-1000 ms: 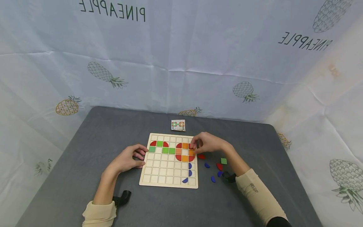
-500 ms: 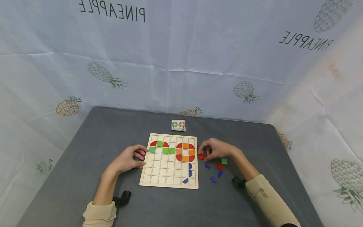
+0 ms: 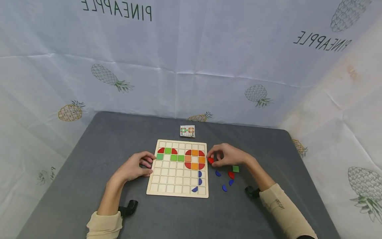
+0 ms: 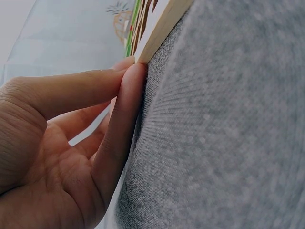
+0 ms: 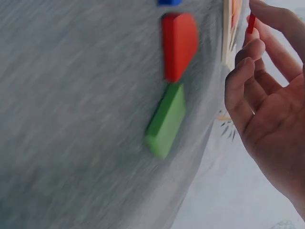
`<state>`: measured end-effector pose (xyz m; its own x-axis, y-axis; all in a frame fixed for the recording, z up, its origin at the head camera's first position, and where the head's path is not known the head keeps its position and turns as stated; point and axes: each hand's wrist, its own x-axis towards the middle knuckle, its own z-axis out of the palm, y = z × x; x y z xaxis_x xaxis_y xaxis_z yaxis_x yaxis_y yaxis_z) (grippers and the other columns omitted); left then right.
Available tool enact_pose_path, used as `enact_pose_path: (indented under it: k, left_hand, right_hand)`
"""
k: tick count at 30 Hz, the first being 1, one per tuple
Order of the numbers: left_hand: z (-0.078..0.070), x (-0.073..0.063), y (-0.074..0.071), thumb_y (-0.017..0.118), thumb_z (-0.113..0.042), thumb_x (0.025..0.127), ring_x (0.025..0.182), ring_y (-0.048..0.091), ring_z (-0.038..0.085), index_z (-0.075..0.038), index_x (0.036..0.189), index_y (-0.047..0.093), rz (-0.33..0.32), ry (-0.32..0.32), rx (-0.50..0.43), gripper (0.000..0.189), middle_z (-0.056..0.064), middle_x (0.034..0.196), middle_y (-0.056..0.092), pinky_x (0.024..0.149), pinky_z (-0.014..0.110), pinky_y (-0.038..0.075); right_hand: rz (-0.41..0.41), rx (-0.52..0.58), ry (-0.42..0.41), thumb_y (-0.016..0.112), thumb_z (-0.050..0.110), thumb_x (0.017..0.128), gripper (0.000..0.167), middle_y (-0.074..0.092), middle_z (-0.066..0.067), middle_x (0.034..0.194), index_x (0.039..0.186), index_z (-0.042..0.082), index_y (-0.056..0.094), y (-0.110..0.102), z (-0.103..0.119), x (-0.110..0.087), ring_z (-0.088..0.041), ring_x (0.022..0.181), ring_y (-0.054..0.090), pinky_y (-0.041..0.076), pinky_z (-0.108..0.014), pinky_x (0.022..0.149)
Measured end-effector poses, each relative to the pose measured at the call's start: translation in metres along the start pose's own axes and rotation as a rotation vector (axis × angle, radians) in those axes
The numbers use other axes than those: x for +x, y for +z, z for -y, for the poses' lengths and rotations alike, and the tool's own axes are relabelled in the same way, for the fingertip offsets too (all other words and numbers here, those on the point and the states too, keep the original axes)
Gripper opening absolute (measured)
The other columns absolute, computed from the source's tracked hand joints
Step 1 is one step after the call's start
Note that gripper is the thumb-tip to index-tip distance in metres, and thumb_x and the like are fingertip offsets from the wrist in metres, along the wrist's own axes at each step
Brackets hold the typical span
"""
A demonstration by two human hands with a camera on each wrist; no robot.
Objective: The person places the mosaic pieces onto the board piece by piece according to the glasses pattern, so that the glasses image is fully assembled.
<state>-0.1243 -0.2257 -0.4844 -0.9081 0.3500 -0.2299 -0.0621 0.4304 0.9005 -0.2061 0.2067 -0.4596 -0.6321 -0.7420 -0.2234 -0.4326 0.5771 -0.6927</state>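
Observation:
A wooden grid board (image 3: 168,181) lies on the grey table, with red, green, orange and blue pieces in some of its squares. At its left edge rests my left hand (image 3: 135,167), fingers relaxed; in the left wrist view, fingertips (image 4: 125,64) touch the board's edge (image 4: 162,33). Just right of the board, my right hand (image 3: 225,155) pinches a red quarter-circle tile (image 3: 210,160) between thumb and finger. The right wrist view shows only a thin edge of that red tile (image 5: 251,23) at the fingertips.
Right of the board lie a green square tile (image 3: 235,169), another red tile (image 3: 231,175) and several blue half-circle tiles (image 3: 224,188). Behind the board is a small pattern card (image 3: 187,131). A pineapple-print cloth (image 3: 191,59) hangs behind the table.
My right hand has moved off the board's right side to the red tile beside it, taken hold of it and lifted it slightly. My left hand stays at the left edge.

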Motion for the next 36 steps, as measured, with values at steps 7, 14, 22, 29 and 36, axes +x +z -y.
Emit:
enact_pose_path:
  k: [7, 14, 22, 29, 36]
  left_hand:
    - [0.000, 0.002, -0.001, 0.080, 0.007, 0.090, 0.099, 0.062, 0.025, 0.006, 0.135, 0.063, 0.003, 0.003, 0.000, 0.048, 0.022, 0.119, 0.061, 0.071, 0.032, 0.067]
    - [0.001, 0.002, -0.001, 0.080, 0.008, 0.089, 0.099, 0.062, 0.025, 0.006, 0.135, 0.063, 0.003, 0.005, -0.001, 0.048, 0.022, 0.118, 0.061, 0.071, 0.032, 0.067]
    - [0.003, 0.002, -0.001, 0.080, 0.008, 0.089, 0.098, 0.063, 0.025, 0.006, 0.135, 0.063, 0.002, 0.004, -0.002, 0.048, 0.021, 0.118, 0.061, 0.071, 0.033, 0.068]
    - [0.003, 0.001, -0.003, 0.080, 0.008, 0.090, 0.097, 0.064, 0.024, 0.007, 0.133, 0.063, 0.009, 0.017, -0.014, 0.047, 0.022, 0.118, 0.060, 0.071, 0.033, 0.068]
    - [0.003, 0.000, -0.004, 0.081, 0.006, 0.090, 0.098, 0.065, 0.024, 0.006, 0.133, 0.062, 0.011, 0.015, -0.016, 0.047, 0.024, 0.121, 0.060, 0.072, 0.033, 0.068]
  right_hand:
    - [-0.026, 0.022, -0.047, 0.086, 0.026, 0.094, 0.036, 0.073, -0.002, 0.107, 0.127, 0.014, 0.077, 0.006, 0.023, 0.022, -0.007, 0.074, 0.058, 0.051, -0.022, 0.067]
    - [-0.020, 0.018, -0.168, 0.085, 0.022, 0.095, 0.035, 0.073, -0.005, 0.104, 0.126, 0.009, 0.077, 0.017, 0.049, 0.059, -0.008, 0.076, 0.057, 0.050, -0.022, 0.068]
    - [0.005, -0.028, -0.209, 0.088, 0.027, 0.093, 0.038, 0.072, -0.002, 0.109, 0.125, 0.011, 0.077, 0.038, 0.078, 0.106, -0.008, 0.076, 0.059, 0.052, -0.019, 0.071]
    - [0.052, -0.158, -0.198, 0.087, 0.029, 0.094, 0.033, 0.075, 0.001, 0.105, 0.122, 0.013, 0.078, 0.058, 0.104, 0.137, -0.004, 0.074, 0.057, 0.049, -0.017, 0.072]
    - [0.062, -0.254, -0.146, 0.088, 0.031, 0.093, 0.032, 0.075, 0.004, 0.104, 0.121, 0.017, 0.079, 0.071, 0.120, 0.152, -0.002, 0.081, 0.058, 0.047, -0.016, 0.071]
